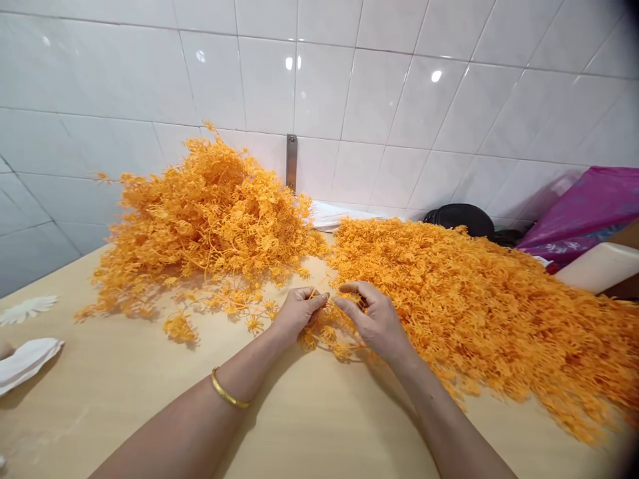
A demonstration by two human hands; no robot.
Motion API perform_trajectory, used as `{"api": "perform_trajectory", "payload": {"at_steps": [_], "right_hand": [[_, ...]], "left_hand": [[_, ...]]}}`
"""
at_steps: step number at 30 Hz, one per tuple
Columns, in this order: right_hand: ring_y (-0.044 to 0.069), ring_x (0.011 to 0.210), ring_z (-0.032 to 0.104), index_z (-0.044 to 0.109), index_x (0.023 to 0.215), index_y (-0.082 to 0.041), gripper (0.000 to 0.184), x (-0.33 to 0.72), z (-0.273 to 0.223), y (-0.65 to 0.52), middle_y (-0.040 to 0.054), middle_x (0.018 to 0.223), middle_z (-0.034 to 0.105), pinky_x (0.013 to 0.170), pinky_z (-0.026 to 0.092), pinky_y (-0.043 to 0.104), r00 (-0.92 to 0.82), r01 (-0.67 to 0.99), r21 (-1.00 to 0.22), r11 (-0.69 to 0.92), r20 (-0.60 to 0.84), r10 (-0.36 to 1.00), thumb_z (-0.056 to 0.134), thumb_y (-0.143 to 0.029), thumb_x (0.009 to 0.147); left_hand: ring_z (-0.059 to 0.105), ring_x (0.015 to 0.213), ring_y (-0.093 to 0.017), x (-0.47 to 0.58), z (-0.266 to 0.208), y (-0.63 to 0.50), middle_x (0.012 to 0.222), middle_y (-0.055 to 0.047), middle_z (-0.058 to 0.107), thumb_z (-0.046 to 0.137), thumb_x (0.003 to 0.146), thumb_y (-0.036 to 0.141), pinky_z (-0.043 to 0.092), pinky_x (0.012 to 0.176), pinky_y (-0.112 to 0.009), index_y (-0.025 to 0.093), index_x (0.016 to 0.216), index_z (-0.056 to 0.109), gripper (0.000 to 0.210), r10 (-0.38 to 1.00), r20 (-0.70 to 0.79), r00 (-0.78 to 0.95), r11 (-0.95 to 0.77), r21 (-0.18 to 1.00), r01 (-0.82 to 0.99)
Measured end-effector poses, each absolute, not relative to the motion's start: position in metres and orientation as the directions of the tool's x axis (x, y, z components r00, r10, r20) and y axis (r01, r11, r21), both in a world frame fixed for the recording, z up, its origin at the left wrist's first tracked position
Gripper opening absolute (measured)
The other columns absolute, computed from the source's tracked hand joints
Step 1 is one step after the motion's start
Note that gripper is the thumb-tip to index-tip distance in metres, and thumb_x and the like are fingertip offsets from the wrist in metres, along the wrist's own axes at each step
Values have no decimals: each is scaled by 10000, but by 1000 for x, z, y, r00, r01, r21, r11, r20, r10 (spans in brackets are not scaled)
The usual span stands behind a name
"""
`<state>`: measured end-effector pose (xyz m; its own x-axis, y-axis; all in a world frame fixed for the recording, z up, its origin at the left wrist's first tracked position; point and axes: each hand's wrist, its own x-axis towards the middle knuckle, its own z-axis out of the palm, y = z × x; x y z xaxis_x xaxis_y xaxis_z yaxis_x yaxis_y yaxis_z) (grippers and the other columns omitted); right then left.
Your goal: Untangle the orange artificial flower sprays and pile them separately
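My left hand (299, 311), with a gold bangle on its wrist, is closed in a pinch on a thin orange artificial flower sprig (327, 336). Part of the sprig hangs below the fingers, over the table. Just to the right is my right hand (375, 319), its thumb and forefinger curved and slightly apart, with nothing clear between them. A tall heap of orange artificial flower sprigs (214, 219) rises behind and left of my hands. To the right spreads a wider, lower heap of similar orange sprigs (489, 299), close beside my right hand.
The pale wooden table (299, 419) meets a white tiled wall (324, 86) with a metal bracket (292, 163). White petal-like pieces (30, 309) and a folded white item (30, 362) lie at left. A black rounded object (459, 218) and a purple bag (584, 206) stand at back right.
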<state>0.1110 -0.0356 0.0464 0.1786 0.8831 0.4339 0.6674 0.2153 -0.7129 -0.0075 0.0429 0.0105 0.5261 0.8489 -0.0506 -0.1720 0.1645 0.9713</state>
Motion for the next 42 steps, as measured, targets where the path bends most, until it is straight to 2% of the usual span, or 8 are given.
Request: {"api": "perform_trajectory", "payload": {"at_steps": [4,12,20,22,25,29,34,42], "right_hand": [[139,633,487,585,707,-183,166,115,42,-33,12,673,566,578,340,245,181,726,-672,147,393,902,528,-336,735],[76,459,246,433,585,-179,292,137,30,-25,-61,498,286,434,204,221,551,429,-895,121,366,750,492,-410,753],[73,519,337,490,616,-179,219,148,59,-44,-25,632,400,479,287,212,254,-120,-922,369,330,909,603,-359,670],[74,515,339,495,621,-184,214,154,61,-46,-24,646,411,484,294,216,320,-78,-920,383,341,884,599,-364,669],[87,497,332,476,564,-179,252,155,53,-41,-32,554,385,481,275,229,244,292,-928,230,304,921,550,-367,714],[114,503,391,534,574,-174,283,141,37,-32,-12,517,450,506,294,248,63,674,-720,166,280,958,447,-353,774],[132,478,451,604,975,-151,349,128,26,-24,-1,523,513,467,337,250,220,533,-844,54,200,955,416,-370,780],[190,880,551,616,947,-163,306,112,17,-15,68,927,629,791,403,308,129,201,-948,246,275,953,544,-375,738]], "left_hand": [[241,286,-28,-9,12,42,331,71,327,633,608,345,136,336,-190,167,482,402,318,842,-36,539,158,970,-182],[284,313,-19,-8,11,46,396,60,378,624,621,350,132,332,-170,147,531,441,288,877,-106,468,222,954,-200],[236,315,9,-12,14,67,475,64,374,545,728,276,117,328,-141,146,571,374,266,894,-271,357,432,735,-523],[244,317,6,-13,14,68,480,62,382,538,738,283,120,328,-140,148,586,374,262,882,-280,380,457,707,-540],[271,326,5,-14,13,66,498,58,399,566,716,308,116,328,-140,143,605,396,261,890,-243,387,431,727,-535],[286,337,9,-15,11,63,521,53,416,610,665,343,116,330,-149,126,614,447,276,896,-177,408,383,772,-507],[325,357,-1,-13,13,59,528,46,427,649,604,362,154,338,-160,105,640,519,290,887,-186,424,397,775,-491],[367,386,-22,-6,13,48,524,23,447,629,624,383,233,370,-168,111,607,516,295,823,-155,546,402,838,-369]]}}
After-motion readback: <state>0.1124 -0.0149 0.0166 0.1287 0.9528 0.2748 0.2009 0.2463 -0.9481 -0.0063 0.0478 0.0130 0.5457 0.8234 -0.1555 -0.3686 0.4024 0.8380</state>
